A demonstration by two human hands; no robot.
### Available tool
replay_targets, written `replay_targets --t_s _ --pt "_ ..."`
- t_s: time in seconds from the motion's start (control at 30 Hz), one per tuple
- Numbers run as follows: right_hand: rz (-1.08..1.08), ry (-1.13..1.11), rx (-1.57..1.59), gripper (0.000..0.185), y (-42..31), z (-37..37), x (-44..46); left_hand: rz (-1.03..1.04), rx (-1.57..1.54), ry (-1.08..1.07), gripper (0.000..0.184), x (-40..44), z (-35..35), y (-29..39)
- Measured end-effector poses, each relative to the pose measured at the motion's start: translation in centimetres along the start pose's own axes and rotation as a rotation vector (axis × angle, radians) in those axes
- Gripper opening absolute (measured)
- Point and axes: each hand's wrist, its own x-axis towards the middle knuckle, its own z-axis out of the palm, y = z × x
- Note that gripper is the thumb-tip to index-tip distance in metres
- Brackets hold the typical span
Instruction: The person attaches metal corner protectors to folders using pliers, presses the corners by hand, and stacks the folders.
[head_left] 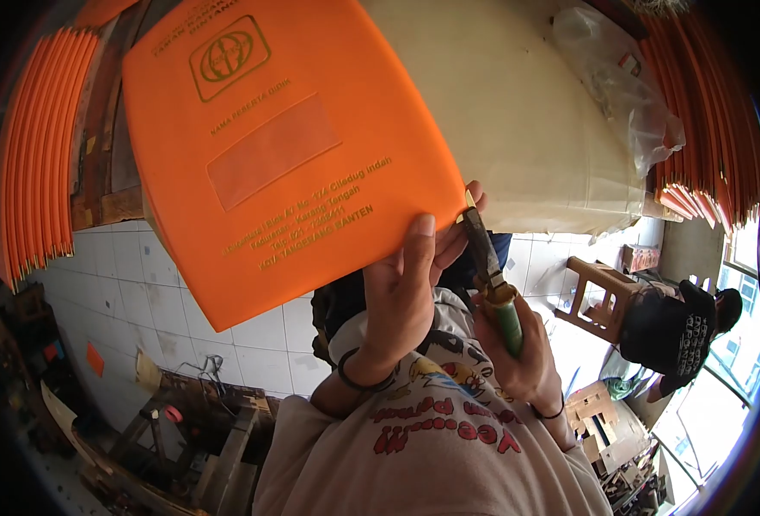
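An orange folder [311,185] with gold print and a clear label window fills the upper left, tilted. My left hand [406,288] grips its near right edge, thumb on top and fingers underneath. In my right hand [522,344] is a pair of pliers [483,245] with a green grip, its fingers wrapped round the handles. The plier jaws are at the folder's right corner, where a small gold-coloured metal piece [469,199] shows. Whether the jaws touch that piece, I cannot tell.
A beige-covered worktable [517,112] lies behind the folder. Orange folders are stacked at left [40,146] and right [702,103]. A clear plastic bag [621,86] rests on the table. Another person [677,331] is at the right by a brown stool [599,301]. Wooden equipment [225,447] stands lower left.
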Motion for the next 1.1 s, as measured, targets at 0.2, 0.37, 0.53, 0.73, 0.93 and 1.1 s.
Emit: replay_targets --t_s 0.2,0.37,0.53,0.73,0.93,1.1 --pt "0.004 0.058 -0.042 0.023 0.4 0.7 0.8 0.030 -0.017 -0.004 0.044 0.2 0.1 -0.3" --pt "-0.056 0.151 -0.132 0.024 1.1 1.2 0.8 0.049 0.007 0.003 0.045 0.2 0.1 -0.5" --pt "-0.025 0.149 0.133 0.021 1.2 1.3 -0.2 0.036 0.019 0.015 0.045 0.3 0.3 -0.2" --pt "0.045 -0.091 0.081 0.034 -1.0 -0.4 -0.5 0.026 0.014 0.016 0.045 0.2 0.1 -0.3" --pt "-0.054 -0.129 0.069 0.042 -0.2 -0.6 -0.6 -0.005 -0.051 0.012 0.040 0.1 0.0 -0.2" --pt "-0.085 -0.128 0.048 0.041 -0.1 -0.5 -0.8 0.011 0.032 -0.002 0.043 0.2 0.0 -0.1"
